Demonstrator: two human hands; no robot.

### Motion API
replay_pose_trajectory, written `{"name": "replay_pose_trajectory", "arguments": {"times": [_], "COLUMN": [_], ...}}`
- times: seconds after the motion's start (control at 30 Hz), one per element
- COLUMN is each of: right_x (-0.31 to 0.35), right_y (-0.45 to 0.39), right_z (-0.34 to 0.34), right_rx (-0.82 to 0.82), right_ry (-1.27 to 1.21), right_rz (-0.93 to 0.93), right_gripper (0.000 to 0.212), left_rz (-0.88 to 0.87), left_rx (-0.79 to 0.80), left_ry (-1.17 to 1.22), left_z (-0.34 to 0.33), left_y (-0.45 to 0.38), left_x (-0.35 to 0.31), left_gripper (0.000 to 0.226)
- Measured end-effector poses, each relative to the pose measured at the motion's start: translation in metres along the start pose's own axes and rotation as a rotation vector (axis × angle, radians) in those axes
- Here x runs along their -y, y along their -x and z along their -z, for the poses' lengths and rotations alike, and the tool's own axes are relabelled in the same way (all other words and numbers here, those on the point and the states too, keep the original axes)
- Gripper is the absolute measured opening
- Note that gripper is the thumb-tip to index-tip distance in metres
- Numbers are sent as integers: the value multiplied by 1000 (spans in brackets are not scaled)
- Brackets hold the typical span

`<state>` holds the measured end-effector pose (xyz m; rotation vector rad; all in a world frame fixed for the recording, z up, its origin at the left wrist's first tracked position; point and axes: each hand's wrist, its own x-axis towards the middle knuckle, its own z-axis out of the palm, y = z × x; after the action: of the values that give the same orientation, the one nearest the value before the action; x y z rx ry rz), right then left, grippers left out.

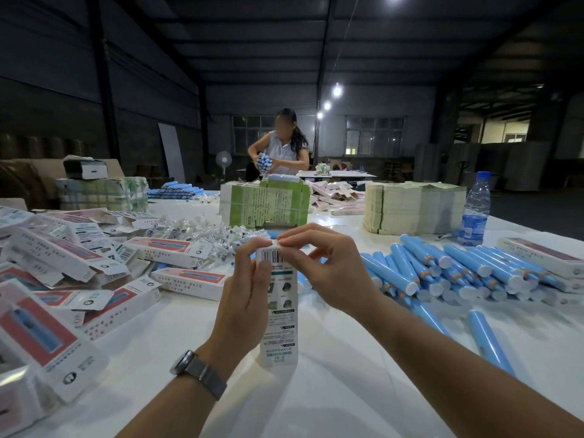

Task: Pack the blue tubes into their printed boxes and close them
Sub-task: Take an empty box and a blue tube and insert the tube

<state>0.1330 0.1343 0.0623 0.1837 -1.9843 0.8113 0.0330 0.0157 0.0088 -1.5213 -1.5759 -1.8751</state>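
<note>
1. Printed box (279, 306) stands upright w/ its bottom end on the white desk (316, 399), centre of view, barcode side toward the camera.
2. Left hand (245, 298) wraps the box mid-body, fingers curled round its left edge: left grip clamped on the box.
3. Right hand (328, 267) pinches the top flap w/ thumb + index; right grip clamped on that flap.
4. Can't tell whether a tube is already inside.
5. Handling, as a guess: thin card, light, creases easily. Hold by the long edges, not the flat faces; tuck the flap w/ fingertips only.
6. Loose blue tubes (448, 273) lie piled on the desk right of the hands; smooth plastic, prob. roll, so take one at mid-barrel.
7. Packed boxes (63, 279) heaped at left.
</note>
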Motion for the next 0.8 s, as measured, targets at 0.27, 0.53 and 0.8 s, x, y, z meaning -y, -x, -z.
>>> {"name": "replay_pose_trajectory", "arguments": {"times": [0.27, 0.53, 0.8], "right_x": [5, 14, 45], "right_y": [3, 29, 33], "right_z": [-4, -1, 22], "right_rx": [-34, 54, 199], "right_ry": [345, 212, 278], "right_rz": [1, -210, -274], "right_gripper": [22, 63, 99], "left_rz": [-5, -80, -182], "left_rx": [-24, 182, 233], "left_ry": [-52, -22, -175], "left_z": [-1, 2, -8], "left_y": [-2, 5, 9], "left_x": [0, -9, -16], "left_gripper": [19, 48, 58]}}
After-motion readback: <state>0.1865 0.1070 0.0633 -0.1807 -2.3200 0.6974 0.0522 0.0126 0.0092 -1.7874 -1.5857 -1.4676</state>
